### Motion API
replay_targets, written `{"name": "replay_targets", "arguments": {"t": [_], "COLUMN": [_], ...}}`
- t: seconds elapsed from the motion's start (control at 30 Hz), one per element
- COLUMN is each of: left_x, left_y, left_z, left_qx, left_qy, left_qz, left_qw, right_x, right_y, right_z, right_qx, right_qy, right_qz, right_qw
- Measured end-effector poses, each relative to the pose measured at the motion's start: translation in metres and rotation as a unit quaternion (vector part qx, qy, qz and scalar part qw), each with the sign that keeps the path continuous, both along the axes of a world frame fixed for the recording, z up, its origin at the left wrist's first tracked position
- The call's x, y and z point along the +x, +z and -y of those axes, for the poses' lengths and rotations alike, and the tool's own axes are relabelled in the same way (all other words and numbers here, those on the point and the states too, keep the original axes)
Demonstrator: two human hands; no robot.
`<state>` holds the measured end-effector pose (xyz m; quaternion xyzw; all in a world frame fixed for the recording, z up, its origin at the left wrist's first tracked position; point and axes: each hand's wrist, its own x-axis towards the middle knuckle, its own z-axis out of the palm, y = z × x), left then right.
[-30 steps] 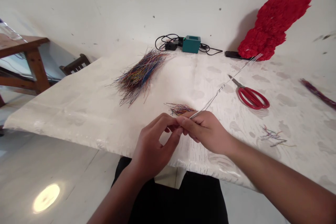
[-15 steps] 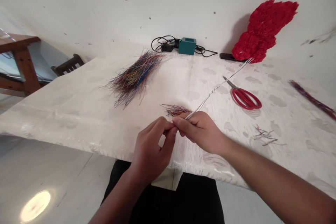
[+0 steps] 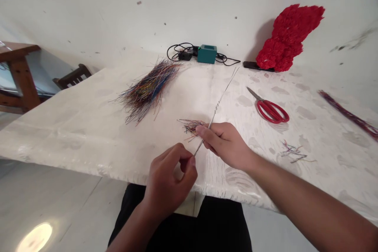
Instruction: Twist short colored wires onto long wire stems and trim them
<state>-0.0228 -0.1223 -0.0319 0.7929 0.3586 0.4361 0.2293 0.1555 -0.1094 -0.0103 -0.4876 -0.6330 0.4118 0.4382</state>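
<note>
Thin pale wires (image 3: 216,107), twisted round each other partway along and split at the far tip, slant up between my hands. My left hand (image 3: 171,177) pinches their lower end between thumb and fingertips, close to the table's front edge. Higher up the strand, my right hand (image 3: 224,141) is closed on the wires with its thumb on top. Just behind the right fingertips lies a small pile of short coloured wires (image 3: 189,125), partly hidden by that hand. Scissors with red handles (image 3: 270,110) rest to the right, tip pointing to the back left.
A large bundle of coloured wires (image 3: 150,88) lies at the back left. Along the wall stand a teal box (image 3: 207,54) with black cables and a red ruffled object (image 3: 288,39). At right are loose wire scraps (image 3: 293,151) and a long wire bundle (image 3: 348,114).
My left hand has drawn down and away from the right hand, showing wire between them. The far part of the wires has swung left, to a steeper slant.
</note>
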Motion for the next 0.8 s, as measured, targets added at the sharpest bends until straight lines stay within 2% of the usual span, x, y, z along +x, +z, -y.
{"name": "replay_targets", "arguments": {"t": [0.17,0.3,0.5,0.6,0.8], "left_x": [-0.004,-0.008,-0.006,-0.003,0.003], "left_y": [-0.002,0.003,0.003,0.002,0.007], "left_z": [0.005,0.008,0.016,0.021,0.029], "left_qx": [-0.076,-0.206,-0.371,-0.427,-0.537], "left_qy": [-0.012,-0.068,-0.178,-0.188,-0.169], "left_qz": [0.033,0.097,0.216,0.271,0.329], "left_qw": [0.996,0.971,0.885,0.842,0.758], "right_x": [0.000,0.004,0.007,0.006,0.003], "right_y": [0.001,0.007,0.012,0.011,0.011], "right_z": [0.001,0.002,0.005,0.006,0.006], "right_qx": [0.000,0.000,-0.031,-0.033,-0.032], "right_qy": [0.017,0.068,0.164,0.183,0.204], "right_qz": [-0.014,-0.040,-0.041,-0.032,-0.062], "right_qw": [1.000,0.997,0.985,0.982,0.977]}}
